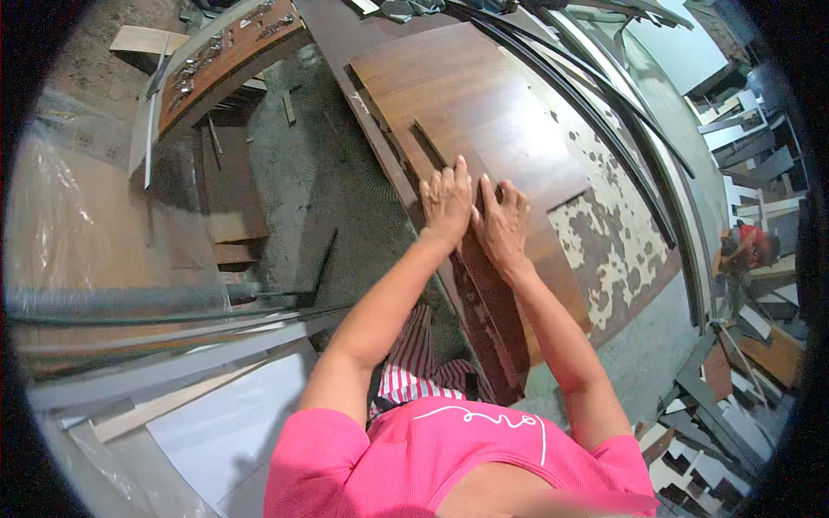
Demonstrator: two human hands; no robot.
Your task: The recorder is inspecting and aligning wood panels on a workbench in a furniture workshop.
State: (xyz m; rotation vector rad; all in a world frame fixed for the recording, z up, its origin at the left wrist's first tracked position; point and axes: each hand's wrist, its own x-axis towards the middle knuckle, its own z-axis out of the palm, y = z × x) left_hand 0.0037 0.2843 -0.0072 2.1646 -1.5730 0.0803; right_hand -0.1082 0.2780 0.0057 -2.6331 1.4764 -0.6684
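Mid-frame, left hand [446, 205] and right hand [503, 223] press the brown panel [449, 86], grips loosely spread (no pinch visible), presumably steadying it.

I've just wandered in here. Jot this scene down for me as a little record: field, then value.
Setting: cluttered workshop
Worker: person in a pink top
Left hand: rests on the panel near its left edge, index finger pointing forward
Right hand: rests close beside it, fingers down on the same panel
Main item: glossy brown wood-grain panel
Right of panel: patchy cream-and-brown surface; long black strips beyond
Upper left: small shiny pieces on an orange-brown board
Far right: another person in red, blurred
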